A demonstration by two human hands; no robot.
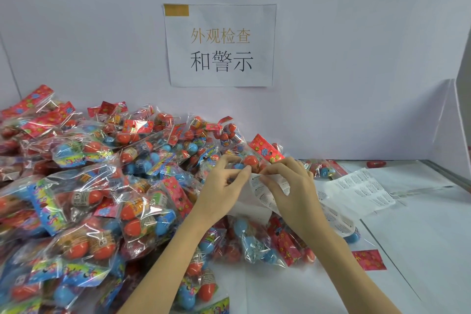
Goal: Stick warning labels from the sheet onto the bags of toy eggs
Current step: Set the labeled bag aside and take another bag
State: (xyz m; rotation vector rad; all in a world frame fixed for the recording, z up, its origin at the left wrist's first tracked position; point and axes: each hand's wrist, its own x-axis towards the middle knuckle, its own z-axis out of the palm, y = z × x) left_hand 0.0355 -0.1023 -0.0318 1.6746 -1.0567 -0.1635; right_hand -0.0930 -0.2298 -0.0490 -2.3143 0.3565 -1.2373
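A big heap of clear bags of toy eggs (84, 186), with red and blue eggs and red card headers, covers the left half of the table. Above the heap's right edge my left hand (224, 186) and my right hand (288, 186) meet at a white label sheet (265, 195) printed with small warning text. Both hands pinch the sheet's upper edge, left fingertips at its left corner, right fingers curled over its middle. One bag with a red egg (251, 160) lies just behind my fingers. The sheet trails down to the right under my right wrist.
Another white label sheet (362, 191) lies on the table (420, 237) to the right. A loose red header card (369, 259) lies near my right forearm. A paper sign (220, 44) hangs on the white back wall. A raised edge runs along the table's right side.
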